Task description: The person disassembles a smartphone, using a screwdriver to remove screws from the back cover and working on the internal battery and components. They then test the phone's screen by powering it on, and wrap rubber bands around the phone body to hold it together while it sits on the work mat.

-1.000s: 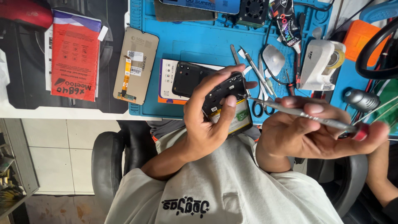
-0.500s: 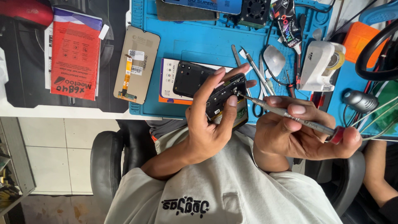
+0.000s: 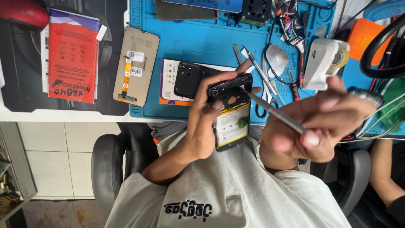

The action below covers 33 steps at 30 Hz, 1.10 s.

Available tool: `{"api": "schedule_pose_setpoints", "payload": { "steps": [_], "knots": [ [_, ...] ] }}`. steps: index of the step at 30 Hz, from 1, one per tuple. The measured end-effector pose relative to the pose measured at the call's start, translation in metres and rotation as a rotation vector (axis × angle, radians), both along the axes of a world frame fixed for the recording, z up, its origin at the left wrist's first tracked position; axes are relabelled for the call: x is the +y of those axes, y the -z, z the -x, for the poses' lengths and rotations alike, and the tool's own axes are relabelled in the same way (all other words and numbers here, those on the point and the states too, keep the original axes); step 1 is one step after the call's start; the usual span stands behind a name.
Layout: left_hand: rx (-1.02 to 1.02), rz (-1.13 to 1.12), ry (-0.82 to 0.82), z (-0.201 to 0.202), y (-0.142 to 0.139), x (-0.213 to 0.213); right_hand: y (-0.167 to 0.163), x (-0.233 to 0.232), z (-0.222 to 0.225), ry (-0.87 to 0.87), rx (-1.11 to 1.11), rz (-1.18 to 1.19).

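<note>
My left hand (image 3: 204,126) holds an opened black phone (image 3: 231,113) upright over my lap. Its back is off, so the white battery and the black inner frame show. My right hand (image 3: 322,124) grips a thin metal screwdriver (image 3: 272,110). The tip of the screwdriver touches the upper right part of the phone's frame. A black back cover (image 3: 190,78) lies on a white and purple box on the blue work mat (image 3: 198,46), just beyond the phone.
On the mat are a beige display panel (image 3: 136,65), tweezers and scissors (image 3: 263,82), and a white tape dispenser (image 3: 325,61). A red booklet (image 3: 72,61) lies at the left. Another person's arm (image 3: 386,185) is at the right, and a black chair (image 3: 112,169) is below.
The phone now sits lower and more face-on, showing more of its battery. My right hand has drawn nearer the camera, and the screwdriver tip stays on the phone's upper frame.
</note>
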<state>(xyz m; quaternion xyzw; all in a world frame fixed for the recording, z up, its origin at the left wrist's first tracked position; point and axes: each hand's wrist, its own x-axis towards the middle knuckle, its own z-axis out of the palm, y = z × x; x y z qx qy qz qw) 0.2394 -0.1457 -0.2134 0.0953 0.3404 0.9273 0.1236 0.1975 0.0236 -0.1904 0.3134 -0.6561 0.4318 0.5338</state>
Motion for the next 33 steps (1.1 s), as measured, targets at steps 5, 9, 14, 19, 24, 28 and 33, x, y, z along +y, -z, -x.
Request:
{"api": "schedule_pose_setpoints", "payload": {
  "steps": [5, 9, 14, 19, 24, 28, 33],
  "knots": [
    [-0.09, -0.008, 0.033, 0.005, 0.006, -0.003, -0.006, 0.003, 0.007, 0.022, -0.165, -0.079],
    [-0.128, -0.108, 0.082, 0.01, 0.012, 0.0, -0.004, 0.007, 0.007, -0.017, -0.181, -0.074],
    [-0.15, -0.288, 0.167, 0.013, 0.019, 0.005, -0.005, 0.008, 0.004, -0.032, -0.183, -0.04],
    [-0.099, -0.234, 0.204, 0.01, 0.024, -0.001, -0.003, 0.004, 0.002, -0.108, -0.256, -0.035],
    [-0.212, -0.304, 0.156, 0.01, 0.03, 0.003, 0.015, 0.006, -0.012, -0.068, -0.378, 0.178],
    [-0.235, -0.342, 0.06, 0.012, 0.034, 0.005, 0.03, 0.018, -0.022, -0.055, -0.526, 0.559],
    [-0.262, -0.356, 0.014, 0.02, 0.04, -0.012, 0.042, 0.045, -0.022, -0.087, -0.654, 0.783]
  ]
}}
